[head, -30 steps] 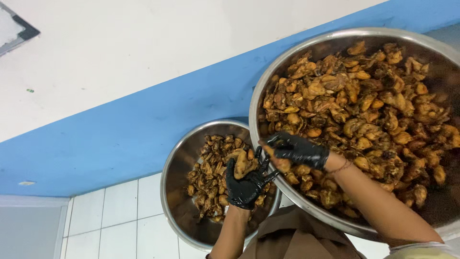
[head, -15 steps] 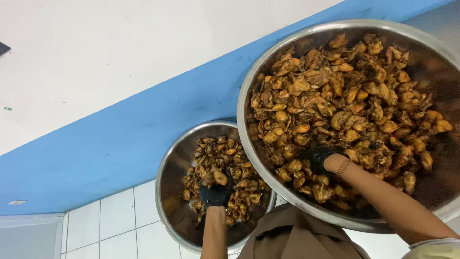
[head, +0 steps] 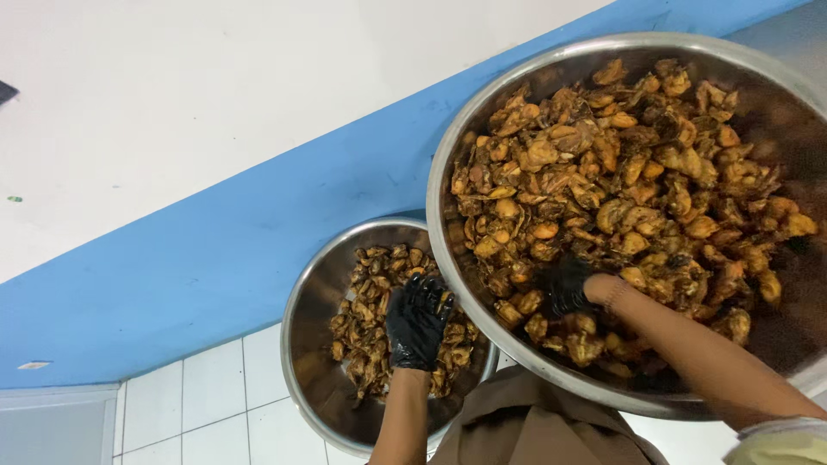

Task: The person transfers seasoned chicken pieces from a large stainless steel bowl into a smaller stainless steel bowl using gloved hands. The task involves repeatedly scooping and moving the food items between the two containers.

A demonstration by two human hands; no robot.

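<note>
Catering kitchen: huge steel bowls (head: 448, 198) of fried meat (head: 620, 181).

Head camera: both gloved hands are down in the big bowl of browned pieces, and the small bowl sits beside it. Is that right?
Not quite. In the head view only the right hand is in the big bowl; the left hand is in the small bowl. Both wear black gloves, and the small bowl does sit beside the big one.
</note>
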